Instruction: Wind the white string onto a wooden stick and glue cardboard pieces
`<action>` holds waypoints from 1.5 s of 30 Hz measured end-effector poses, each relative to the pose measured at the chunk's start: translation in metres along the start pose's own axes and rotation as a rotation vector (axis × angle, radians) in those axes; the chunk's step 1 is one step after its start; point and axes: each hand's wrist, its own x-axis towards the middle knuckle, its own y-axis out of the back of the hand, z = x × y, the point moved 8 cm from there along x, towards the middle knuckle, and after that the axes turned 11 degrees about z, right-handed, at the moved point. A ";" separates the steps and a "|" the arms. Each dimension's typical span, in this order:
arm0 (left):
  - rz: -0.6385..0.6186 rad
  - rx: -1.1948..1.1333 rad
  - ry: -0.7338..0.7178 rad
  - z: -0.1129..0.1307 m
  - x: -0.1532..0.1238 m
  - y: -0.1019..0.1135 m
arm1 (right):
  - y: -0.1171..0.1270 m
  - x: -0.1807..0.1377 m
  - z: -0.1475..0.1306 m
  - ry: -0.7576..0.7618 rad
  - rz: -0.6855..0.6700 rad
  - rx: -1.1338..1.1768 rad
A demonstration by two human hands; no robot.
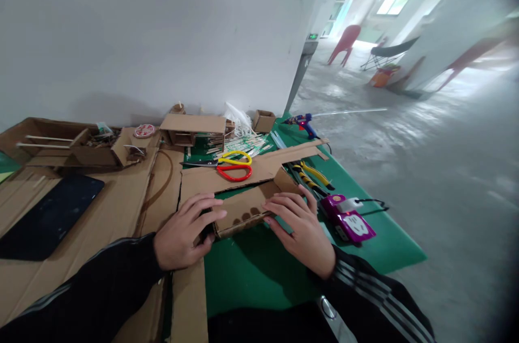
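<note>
A shallow cardboard box [243,207] with an upright flap at its right end lies in front of me on the green tabletop. At its left end my left hand [184,232] is closed on the box, the fingers over the edge and the thumb low at the near corner. My right hand [298,224] grips the right part, with fingertips over the front wall and the thumb beneath. Several round dark spots show on the box floor, perhaps holes or shadows. Just behind it, scissors [235,165] with red and yellow handles lie on a cardboard sheet [203,181].
Pliers [312,175] and a purple power strip [351,219] lie to the right. A blue glue gun [306,124] with a long clear stick sits at the back. Thin sticks [243,144] and small cardboard boxes line the rear. A black tablet [52,216] lies left.
</note>
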 end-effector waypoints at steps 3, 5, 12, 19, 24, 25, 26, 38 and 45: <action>0.011 0.023 0.064 -0.006 -0.001 0.002 | 0.000 -0.001 0.001 -0.001 -0.001 -0.001; 0.014 0.028 0.133 -0.014 -0.003 0.001 | 0.000 -0.002 0.002 -0.005 -0.002 -0.005; -0.004 -0.033 0.346 -0.042 -0.012 -0.011 | -0.003 -0.001 0.003 -0.004 -0.010 -0.015; 0.018 -0.081 0.393 -0.044 -0.015 -0.014 | -0.001 -0.002 0.001 -0.001 -0.008 -0.015; 0.018 -0.102 0.376 -0.044 -0.015 -0.014 | -0.002 -0.001 0.000 -0.002 -0.012 -0.019; 0.019 -0.103 0.373 -0.043 -0.015 -0.014 | -0.002 -0.001 0.000 -0.003 -0.014 -0.021; 0.022 -0.104 0.371 -0.043 -0.015 -0.013 | -0.002 -0.001 0.000 -0.003 -0.014 -0.023; 0.011 -0.100 0.377 -0.040 -0.010 -0.011 | -0.002 -0.001 0.000 0.000 -0.016 -0.032; 0.009 -0.106 0.380 -0.041 -0.011 -0.013 | -0.003 -0.001 0.000 -0.003 -0.012 -0.024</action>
